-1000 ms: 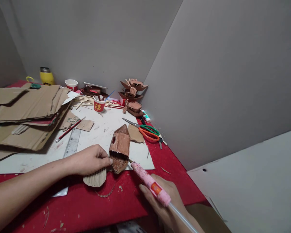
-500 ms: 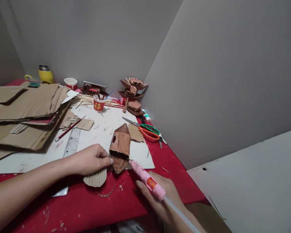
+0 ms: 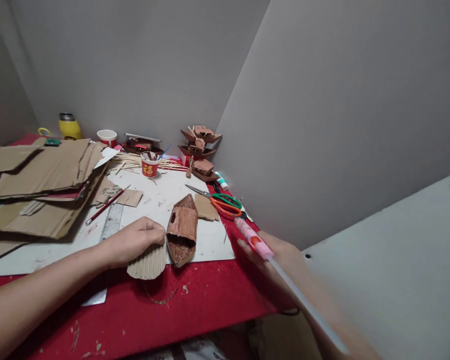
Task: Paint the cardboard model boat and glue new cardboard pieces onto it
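Observation:
A brown model boat (image 3: pixel 182 230) with a rounded cabin roof sits at the front edge of the white board. Just left of it, my left hand (image 3: pixel 140 242) is closed on a rounded piece of corrugated cardboard (image 3: pixel 148 264), its ridged face showing. My right hand (image 3: pixel 281 252) grips a pink hot glue gun (image 3: pixel 253 238) off to the boat's right, well apart from it. A long translucent glue stick (image 3: pixel 303 302) runs out of the gun's back end. The gun's handle is hidden in my palm.
Scissors (image 3: pixel 225 202) lie right of the boat, beside a cardboard scrap (image 3: pixel 205 207). Stacked cardboard sheets (image 3: pixel 41 180) fill the left. Behind are a red paper cup (image 3: pixel 150 167), thin wooden sticks (image 3: pixel 129 160) and more model boats (image 3: pixel 202 167). A pencil (image 3: pixel 107 205) and ruler (image 3: pixel 112 222) lie mid-left.
My right hand has drawn the glue gun away from the boat, to the right and up. My left hand has come off the boat's side and moved slightly left with the corrugated piece.

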`<state>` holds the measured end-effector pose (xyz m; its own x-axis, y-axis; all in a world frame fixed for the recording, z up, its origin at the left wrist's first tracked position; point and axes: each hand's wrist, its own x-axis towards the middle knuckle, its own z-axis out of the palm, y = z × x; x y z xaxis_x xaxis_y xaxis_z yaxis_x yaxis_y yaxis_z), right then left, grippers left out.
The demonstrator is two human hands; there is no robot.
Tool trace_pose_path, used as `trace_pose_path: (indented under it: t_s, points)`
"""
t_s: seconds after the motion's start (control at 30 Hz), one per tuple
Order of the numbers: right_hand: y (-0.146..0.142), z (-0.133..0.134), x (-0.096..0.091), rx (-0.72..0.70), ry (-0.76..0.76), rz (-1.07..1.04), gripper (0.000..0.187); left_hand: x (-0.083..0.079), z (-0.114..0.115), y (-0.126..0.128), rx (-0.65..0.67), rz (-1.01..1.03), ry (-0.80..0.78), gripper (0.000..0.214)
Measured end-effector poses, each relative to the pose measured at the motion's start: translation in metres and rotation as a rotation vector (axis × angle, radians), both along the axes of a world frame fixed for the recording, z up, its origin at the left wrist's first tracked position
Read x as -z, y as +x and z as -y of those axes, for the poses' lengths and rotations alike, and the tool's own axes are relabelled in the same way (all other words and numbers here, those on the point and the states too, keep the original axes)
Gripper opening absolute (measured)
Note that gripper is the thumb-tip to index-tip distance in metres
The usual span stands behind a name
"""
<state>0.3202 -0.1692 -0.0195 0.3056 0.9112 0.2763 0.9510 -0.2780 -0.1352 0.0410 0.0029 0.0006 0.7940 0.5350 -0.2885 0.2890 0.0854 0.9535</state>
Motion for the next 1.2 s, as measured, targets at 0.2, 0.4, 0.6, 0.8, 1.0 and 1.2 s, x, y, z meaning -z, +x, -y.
trace_pose_path:
  t_s: [0.2,0.4,0.6,0.8,1.0,1.2]
  points:
    - [0.026,-0.024,-0.003,0.052,-0.158,0.009,0.022,-0.015,0.016,0.007,-0.213,0.223,-0.130,0.040]
    - [0.009,-0.005,-0.021,0.013,-0.084,-0.043,0.039,-0.017,0.018,0.005,-0.397,0.295,0.040,0.042]
    - [-0.085,-0.015,-0.033,-0.341,0.178,-0.838,0.027,-0.005,0.028,0.005,-0.309,0.280,0.159,0.034]
    - [-0.097,-0.040,-0.031,-0.395,0.212,-0.974,0.019,-0.002,0.029,0.004,-0.175,0.307,0.149,0.032]
    - [-0.071,-0.051,-0.021,-0.419,0.284,-0.604,0.016,0.015,0.002,0.006,-0.298,0.264,0.232,0.029]
    - [-0.075,-0.054,-0.021,-0.533,0.240,-0.467,0.016,0.029,0.005,0.012,-0.283,0.254,0.186,0.033]
